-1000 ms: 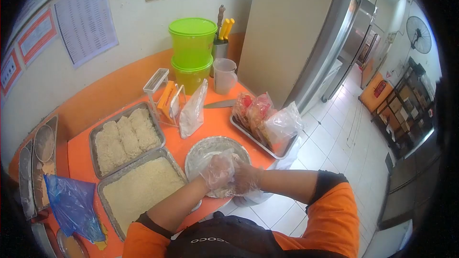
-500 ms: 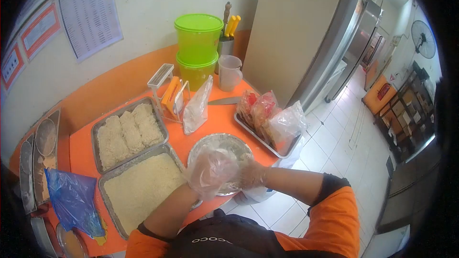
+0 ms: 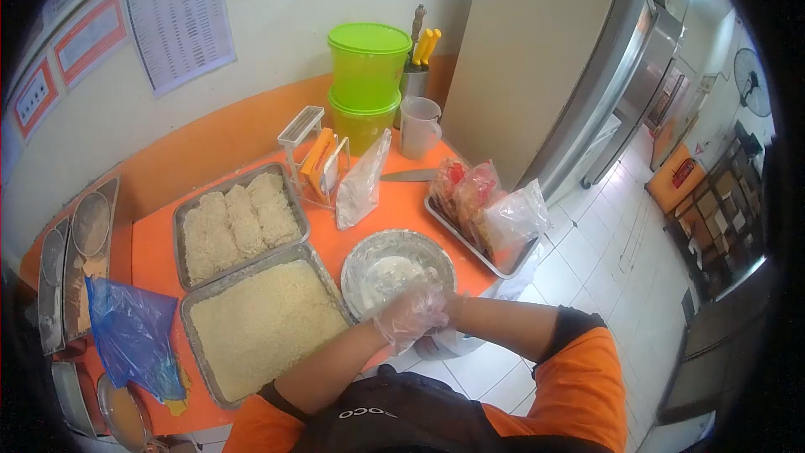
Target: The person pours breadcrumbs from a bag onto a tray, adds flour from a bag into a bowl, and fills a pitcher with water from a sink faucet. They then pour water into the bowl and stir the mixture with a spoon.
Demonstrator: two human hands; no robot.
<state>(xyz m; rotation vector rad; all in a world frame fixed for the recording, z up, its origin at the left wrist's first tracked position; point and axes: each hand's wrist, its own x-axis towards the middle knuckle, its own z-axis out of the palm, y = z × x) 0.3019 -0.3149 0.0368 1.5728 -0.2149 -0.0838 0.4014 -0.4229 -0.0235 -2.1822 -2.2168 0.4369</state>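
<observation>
Orange is the tabletop (image 3: 325,239) in front of me, and at its near edge sits a round metal bowl (image 3: 359,262), its inside smeared with a white, wet-looking coating (image 3: 392,273). Both my hands are together at the bowl's near right rim. My left hand (image 3: 411,316), in a clear plastic glove, lies across my right hand (image 3: 455,306), which is mostly hidden; I cannot tell how far the fingers of either are spread, or whether anything is between them.

Just left of the bowl is the near tray (image 3: 202,361), filled with pale crumbs (image 3: 264,323). The far tray (image 3: 303,220) adjoins it and holds coated pieces (image 3: 243,222) laid side by side.

Beyond the bowl a clear bag of white powder (image 3: 360,193) leans beside a white wire rack (image 3: 302,127), with a knife blade (image 3: 411,175) lying to its right. To the bowl's right, a dark tray (image 3: 505,269) bears plastic-bagged food (image 3: 470,201). At the far side stand two stacked green tubs (image 3: 367,71) and a translucent jug (image 3: 418,130). A crumpled blue bag (image 3: 134,335) lies at the near left.
</observation>
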